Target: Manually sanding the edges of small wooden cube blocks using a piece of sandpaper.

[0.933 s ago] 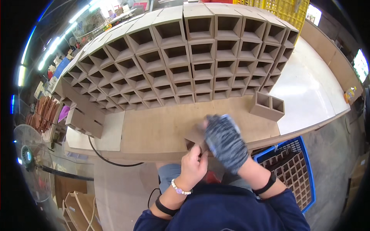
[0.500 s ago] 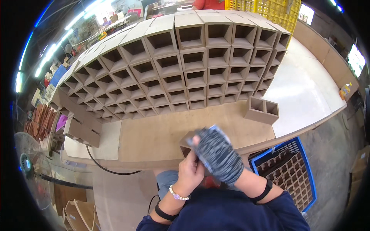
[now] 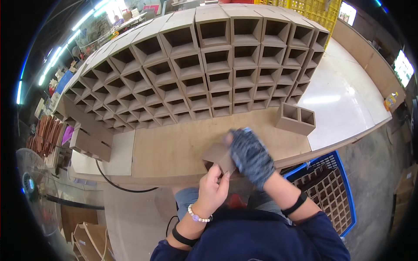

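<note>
Fingers of the bare left hand [image 3: 213, 191] pinch one brown box [image 3: 219, 155] by its near edge, just below centre in the head view; the gloved right hand [image 3: 252, 157] curls at its right side, too blurred to tell its grip. That box seems in work; one stack [image 3: 203, 65] stands built, five rows high, across the upper frame, columns too crowded to count. One two-celled box [image 3: 294, 125] sits apart at right; one blue basket [image 3: 347, 189], lower right, holds many cells, done or left unclear.

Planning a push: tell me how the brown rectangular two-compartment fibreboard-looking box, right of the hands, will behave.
The box seems stiff, given straight walls; likely light, being hollow; and unlikely to roll, with flat sides.
</note>
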The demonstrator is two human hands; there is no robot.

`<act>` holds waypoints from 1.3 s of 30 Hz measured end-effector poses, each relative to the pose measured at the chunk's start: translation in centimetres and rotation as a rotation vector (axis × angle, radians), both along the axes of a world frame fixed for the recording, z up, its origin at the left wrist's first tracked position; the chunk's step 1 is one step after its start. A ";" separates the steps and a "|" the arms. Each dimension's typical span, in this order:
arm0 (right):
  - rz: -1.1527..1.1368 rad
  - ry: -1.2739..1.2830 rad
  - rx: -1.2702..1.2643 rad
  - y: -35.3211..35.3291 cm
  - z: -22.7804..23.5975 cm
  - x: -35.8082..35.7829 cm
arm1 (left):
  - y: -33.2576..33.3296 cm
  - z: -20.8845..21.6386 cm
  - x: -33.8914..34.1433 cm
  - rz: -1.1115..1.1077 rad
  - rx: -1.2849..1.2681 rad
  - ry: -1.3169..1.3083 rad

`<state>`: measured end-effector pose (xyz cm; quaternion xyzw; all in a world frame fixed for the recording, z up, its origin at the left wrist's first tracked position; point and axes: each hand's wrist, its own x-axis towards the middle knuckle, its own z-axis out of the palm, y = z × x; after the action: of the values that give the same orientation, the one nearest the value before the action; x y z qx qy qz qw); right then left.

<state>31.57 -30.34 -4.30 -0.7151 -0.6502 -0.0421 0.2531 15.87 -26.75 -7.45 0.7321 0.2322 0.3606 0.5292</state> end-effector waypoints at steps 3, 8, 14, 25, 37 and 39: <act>-0.141 -0.137 -0.041 0.0 -1.5 2.3 | 0.2 -0.2 -0.6 -0.010 -0.017 0.065; 0.240 -0.013 0.215 -2.4 1.6 -3.3 | -0.1 -0.4 0.5 0.018 -0.055 -0.063; -0.095 -0.149 0.033 -0.1 -2.9 1.9 | 0.1 -0.2 -0.3 -0.005 0.052 0.056; -0.115 -0.192 0.072 -0.7 -4.1 2.4 | -0.2 -0.4 -0.6 -0.031 0.148 0.133; -0.102 -0.160 0.033 -1.2 -4.9 3.4 | 0.1 1.6 -1.0 -0.136 -0.192 0.007; -0.096 -0.070 0.052 -1.9 -3.6 3.7 | 0.8 1.6 -1.2 -0.075 -0.363 -0.156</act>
<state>35.22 -32.21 -7.87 -0.7367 -0.6225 -0.0960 0.2461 14.64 -25.91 -5.87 0.6028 0.2242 0.3485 0.6819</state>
